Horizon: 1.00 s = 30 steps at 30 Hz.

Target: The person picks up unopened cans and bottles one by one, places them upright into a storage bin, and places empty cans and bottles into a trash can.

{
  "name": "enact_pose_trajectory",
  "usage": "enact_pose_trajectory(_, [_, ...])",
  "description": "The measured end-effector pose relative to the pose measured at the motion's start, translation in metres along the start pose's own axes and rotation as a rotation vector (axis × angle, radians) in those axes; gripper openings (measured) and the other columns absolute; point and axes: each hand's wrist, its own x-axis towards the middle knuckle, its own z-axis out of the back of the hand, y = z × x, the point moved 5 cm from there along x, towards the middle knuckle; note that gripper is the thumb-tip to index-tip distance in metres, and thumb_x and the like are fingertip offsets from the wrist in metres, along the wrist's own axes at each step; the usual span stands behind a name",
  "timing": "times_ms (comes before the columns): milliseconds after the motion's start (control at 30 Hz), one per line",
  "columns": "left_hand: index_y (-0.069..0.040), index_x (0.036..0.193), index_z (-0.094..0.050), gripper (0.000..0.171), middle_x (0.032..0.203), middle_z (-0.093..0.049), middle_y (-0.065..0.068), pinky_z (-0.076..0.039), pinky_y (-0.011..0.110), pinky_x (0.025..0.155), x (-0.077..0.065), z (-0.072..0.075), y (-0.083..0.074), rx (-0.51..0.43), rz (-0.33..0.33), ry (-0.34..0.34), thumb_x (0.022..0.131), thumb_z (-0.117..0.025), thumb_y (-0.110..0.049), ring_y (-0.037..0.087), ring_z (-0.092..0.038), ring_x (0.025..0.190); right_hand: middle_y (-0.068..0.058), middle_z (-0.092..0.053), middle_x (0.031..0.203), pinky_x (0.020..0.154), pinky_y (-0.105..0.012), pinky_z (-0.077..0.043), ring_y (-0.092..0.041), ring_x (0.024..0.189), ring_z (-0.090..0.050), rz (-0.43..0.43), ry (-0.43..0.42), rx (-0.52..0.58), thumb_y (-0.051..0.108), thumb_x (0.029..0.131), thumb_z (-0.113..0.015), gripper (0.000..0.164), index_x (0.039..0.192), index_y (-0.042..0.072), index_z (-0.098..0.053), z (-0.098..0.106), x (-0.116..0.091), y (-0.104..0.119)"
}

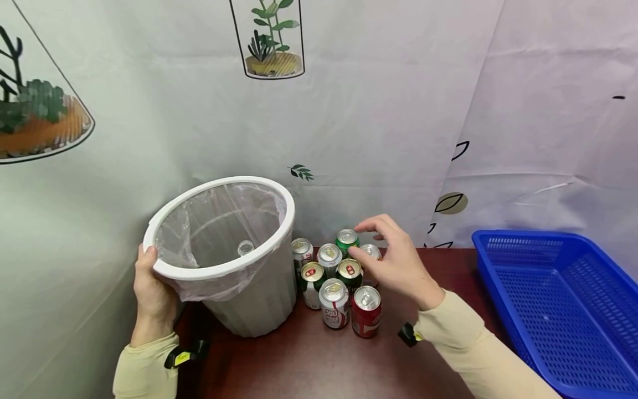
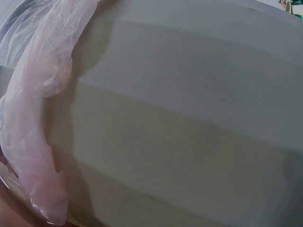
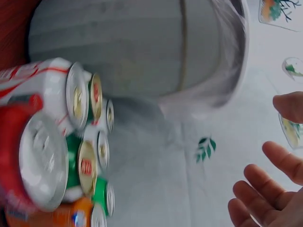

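At the left, a grey trash bin [image 1: 254,310] with a white rim leans toward me, lined with a clear plastic bag [image 1: 174,235]. My left hand [image 1: 152,291] grips its rim, thumb on top. Bag plastic [image 2: 33,123] covers part of that hand in the left wrist view. One can [image 1: 246,247] shows inside the bin. Beside the bin several drink cans stand upright, among them a green can [image 1: 347,239], a red can [image 1: 366,318] and a white can [image 1: 334,310]. My right hand [image 1: 394,260] hovers near the green can, fingers spread, holding nothing [image 3: 270,194].
A blue plastic basket [image 1: 563,310] stands on the right side of the dark red table [image 1: 279,366]. A printed cloth wall [image 1: 379,122] rises directly behind the bin and cans. An orange can [image 3: 52,215] is visible in the right wrist view.
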Motion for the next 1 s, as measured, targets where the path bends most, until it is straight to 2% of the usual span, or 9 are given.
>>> enact_pose_trajectory(200, [-0.010,0.133,-0.056,0.041,0.119,-0.059,0.006,-0.043,0.026,0.089,0.001,-0.001,0.001,-0.011,0.003,0.004,0.099,-0.046,-0.030,0.018,-0.052,0.107,0.006,-0.068,0.117,0.095,-0.028,-0.046,-0.010,0.112,-0.061,-0.005,-0.056,-0.113,0.017,0.085,-0.084,0.034,0.116,0.016,-0.070,0.034,-0.026,-0.016])
enact_pose_trajectory(367, [-0.011,0.134,-0.056,0.041,0.120,-0.058,0.005,-0.042,0.026,0.090,0.000,-0.001,0.001,0.004,0.012,0.003,0.099,-0.045,-0.031,0.018,-0.051,0.108,0.006,-0.068,0.113,0.089,-0.016,-0.040,-0.002,0.105,-0.057,-0.017,-0.091,-0.173,0.011,0.083,-0.085,0.035,0.114,0.016,-0.070,0.061,-0.047,-0.024])
enact_pose_trajectory(433, [-0.012,0.133,-0.056,0.041,0.120,-0.058,0.005,-0.041,0.026,0.090,0.000,-0.001,0.000,0.005,0.014,0.002,0.099,-0.045,-0.032,0.018,-0.050,0.108,0.007,-0.067,0.113,0.086,-0.014,-0.040,0.002,0.103,-0.055,-0.018,-0.102,-0.193,0.009,0.081,-0.086,0.036,0.113,0.016,-0.070,0.069,-0.055,-0.027])
enact_pose_trajectory(633, [-0.012,0.131,-0.057,0.039,0.119,-0.059,0.004,-0.042,0.025,0.089,0.000,0.000,0.001,-0.007,0.015,-0.002,0.098,-0.047,-0.031,0.017,-0.051,0.107,0.008,-0.069,0.110,0.090,-0.009,-0.036,0.006,0.108,-0.054,-0.005,-0.141,-0.226,0.003,0.075,-0.089,0.042,0.110,0.019,-0.071,0.093,-0.074,-0.033])
enact_pose_trajectory(767, [-0.012,0.130,-0.057,0.039,0.118,-0.059,0.005,-0.043,0.025,0.088,0.000,0.000,0.001,-0.015,0.011,-0.010,0.098,-0.048,-0.031,0.017,-0.052,0.106,0.006,-0.069,0.106,0.089,-0.007,-0.034,0.010,0.102,-0.053,-0.007,-0.157,-0.270,0.003,0.072,-0.090,0.044,0.109,0.020,-0.073,0.105,-0.089,-0.037])
enact_pose_trajectory(1000, [-0.011,0.132,-0.057,0.040,0.119,-0.059,0.005,-0.043,0.026,0.089,0.000,0.000,0.002,-0.014,0.014,-0.010,0.098,-0.049,-0.032,0.018,-0.051,0.107,0.013,-0.066,0.105,0.087,-0.002,-0.032,0.020,0.102,-0.050,-0.058,-0.178,-0.358,0.003,0.070,-0.090,0.042,0.108,0.014,-0.074,0.128,-0.121,-0.051])
